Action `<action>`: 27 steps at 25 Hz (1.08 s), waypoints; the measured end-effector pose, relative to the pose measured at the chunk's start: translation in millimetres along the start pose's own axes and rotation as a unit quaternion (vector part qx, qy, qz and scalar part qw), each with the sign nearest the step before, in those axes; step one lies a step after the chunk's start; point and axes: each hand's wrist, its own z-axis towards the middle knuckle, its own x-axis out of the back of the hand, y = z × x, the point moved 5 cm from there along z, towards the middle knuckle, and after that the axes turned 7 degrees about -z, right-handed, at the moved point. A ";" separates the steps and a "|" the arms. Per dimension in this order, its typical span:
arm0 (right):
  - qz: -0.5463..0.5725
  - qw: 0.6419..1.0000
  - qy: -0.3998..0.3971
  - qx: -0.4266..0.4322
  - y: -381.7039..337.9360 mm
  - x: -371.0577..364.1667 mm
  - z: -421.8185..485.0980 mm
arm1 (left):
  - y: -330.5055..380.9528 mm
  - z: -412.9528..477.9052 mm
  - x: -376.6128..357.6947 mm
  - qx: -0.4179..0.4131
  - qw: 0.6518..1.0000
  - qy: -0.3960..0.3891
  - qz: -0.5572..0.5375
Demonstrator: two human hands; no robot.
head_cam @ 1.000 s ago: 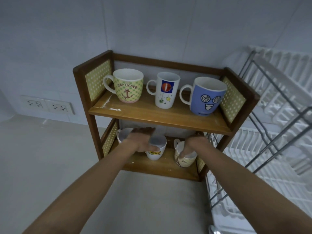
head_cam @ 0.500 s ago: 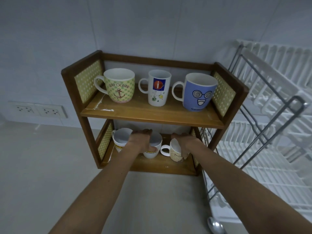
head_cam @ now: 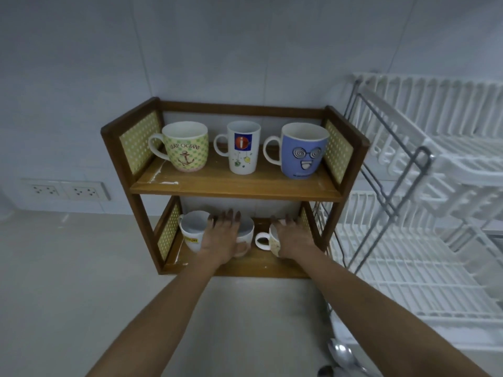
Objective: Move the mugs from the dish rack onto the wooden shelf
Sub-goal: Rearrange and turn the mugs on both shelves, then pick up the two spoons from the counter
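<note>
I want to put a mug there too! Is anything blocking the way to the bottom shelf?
Nothing blocks the front, but the bottom shelf is full: three mugs sit there, two under the left hand and right hand.

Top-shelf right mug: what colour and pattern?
Blue mug with a white cartoon face, spiral eyes and open mouth; head view.

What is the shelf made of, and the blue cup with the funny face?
The shelf looks like brown varnished wood: you can see grain and a soft shine, with chipped pale spots. The blue mug seems to be glazed ceramic, since it is smooth, thick-rimmed and white inside, though hard plastic cannot be ruled out.
</note>
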 end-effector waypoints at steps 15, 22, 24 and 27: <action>0.129 0.988 0.085 -0.014 167.0 -178.9 -200.2 | 235.9 -221.2 -136.9 -0.078 0.963 -0.026 -0.257; 0.179 0.979 0.077 0.053 176.1 -192.9 -190.0 | 260.3 -230.0 -147.0 -0.035 0.983 0.033 -0.175; 0.202 0.975 0.050 0.076 174.5 -190.3 -186.7 | 259.0 -235.0 -145.2 0.011 0.982 0.047 -0.185; 0.190 0.974 -0.024 0.124 170.7 -185.8 -181.6 | 252.7 -240.8 -143.1 0.139 0.975 0.029 -0.173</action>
